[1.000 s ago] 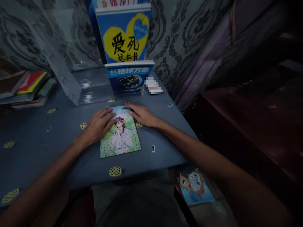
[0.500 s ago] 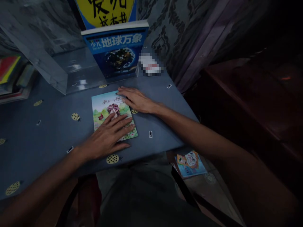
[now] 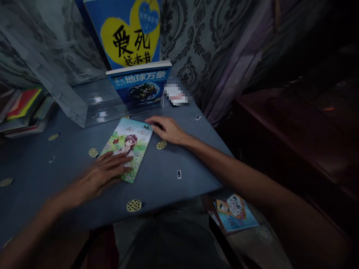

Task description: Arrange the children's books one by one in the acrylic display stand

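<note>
Left grip [image 3: 103, 173], a bare hand, is lying with spread fingers over the lower left of a thin illustrated book [image 3: 137, 147], which is slanting across the grey worktop [image 3: 159, 179]. Right grip [image 3: 168, 129], also bare, is curving at the book's upper right corner; pinching or merely touching, unclear. Behind, an earth-cover book [image 3: 140, 87] is standing before a yellow-heart book [image 3: 129, 35], beside a clear stand [image 3: 105, 117]. Far left, a book stack [image 3: 24, 116] is sitting. Below the worktop edge, a blue-orange book [image 3: 238, 216] is lying.
</note>
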A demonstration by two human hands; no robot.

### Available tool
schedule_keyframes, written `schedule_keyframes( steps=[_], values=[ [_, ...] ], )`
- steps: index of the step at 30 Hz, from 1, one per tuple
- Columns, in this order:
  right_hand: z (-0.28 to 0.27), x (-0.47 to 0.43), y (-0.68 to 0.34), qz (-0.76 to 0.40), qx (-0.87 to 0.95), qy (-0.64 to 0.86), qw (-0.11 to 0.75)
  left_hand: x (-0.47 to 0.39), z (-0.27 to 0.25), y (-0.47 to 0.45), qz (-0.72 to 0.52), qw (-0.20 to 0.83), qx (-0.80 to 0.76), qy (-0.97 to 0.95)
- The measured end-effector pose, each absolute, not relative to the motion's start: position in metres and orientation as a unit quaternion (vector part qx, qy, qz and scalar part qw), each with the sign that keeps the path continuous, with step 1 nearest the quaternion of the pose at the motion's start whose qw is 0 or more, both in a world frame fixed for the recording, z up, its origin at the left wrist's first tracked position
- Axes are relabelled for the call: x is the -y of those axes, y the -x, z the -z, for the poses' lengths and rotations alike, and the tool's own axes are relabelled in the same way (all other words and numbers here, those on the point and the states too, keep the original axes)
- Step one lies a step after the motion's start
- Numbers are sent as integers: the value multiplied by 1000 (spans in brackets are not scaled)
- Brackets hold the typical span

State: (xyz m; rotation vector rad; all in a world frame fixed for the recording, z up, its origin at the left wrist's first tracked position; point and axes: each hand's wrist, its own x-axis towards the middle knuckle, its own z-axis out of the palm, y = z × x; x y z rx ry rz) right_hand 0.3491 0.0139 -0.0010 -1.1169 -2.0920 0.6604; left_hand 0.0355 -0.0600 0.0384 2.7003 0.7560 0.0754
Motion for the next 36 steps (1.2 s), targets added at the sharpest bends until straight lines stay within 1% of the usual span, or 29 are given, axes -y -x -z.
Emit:
schedule_keyframes(
  steps=[3, 7, 10, 14, 17, 21, 25, 32, 36],
  values=[
    [-1, -12, -348, -305, 760, 447, 360, 54, -41, -10, -44, 171, -293, -940],
    [6, -14, -344, -419, 686, 436, 405, 51, -50, 0, -40, 187, -333, -923],
    [10, -17, -342, -482, 641, 419, 426, 50, -59, -18, -23, 158, -351, -923],
    [8, -16, -341, -517, 613, 414, 430, 52, -67, -66, 32, 131, -309, -941],
    [6, -13, -339, -529, 610, 411, 423, 51, -66, -107, 56, 105, -313, -942],
    [5, -12, -337, -532, 611, 401, 427, 47, -58, -149, 39, -2, -414, -909],
    [7, -12, -336, -519, 618, 395, 439, 42, -49, -161, 23, -80, -427, -900],
    [11, -12, -338, -452, 656, 381, 469, 44, -39, -157, -25, -147, -386, -910],
    [10, -12, -341, -448, 666, 370, 467, 44, -36, -154, -61, -158, -379, -910]
  ],
)
